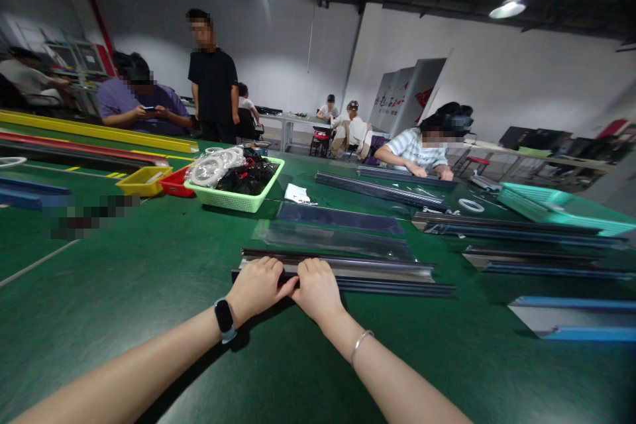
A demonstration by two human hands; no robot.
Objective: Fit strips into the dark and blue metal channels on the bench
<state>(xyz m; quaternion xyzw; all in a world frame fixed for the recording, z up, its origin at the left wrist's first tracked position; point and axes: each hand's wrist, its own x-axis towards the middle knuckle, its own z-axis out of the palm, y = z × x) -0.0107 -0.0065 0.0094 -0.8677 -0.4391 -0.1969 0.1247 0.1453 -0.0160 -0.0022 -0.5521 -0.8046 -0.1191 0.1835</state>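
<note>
A long dark channel-shaped profile (387, 277) with a pale inner face lies crosswise on the green table in front of me. Toward its left end, my left hand (258, 283) has its fingers curled over the channel. My right hand (315, 285) grips the same piece right beside it, thumbs nearly touching. The fingertips are hidden inside the channel, so anything small under them is out of sight. Just beyond the profile lie a clear plastic strip (338, 240) and a dark flat strip (342, 217).
More profiles, including a blue-edged one (571, 331), lie at the right. A light green basket (228, 199) of black parts and bagged white rings stands at the back left, near a yellow bin (142, 183). Across the table a person in a striped shirt (415, 152) handles another profile.
</note>
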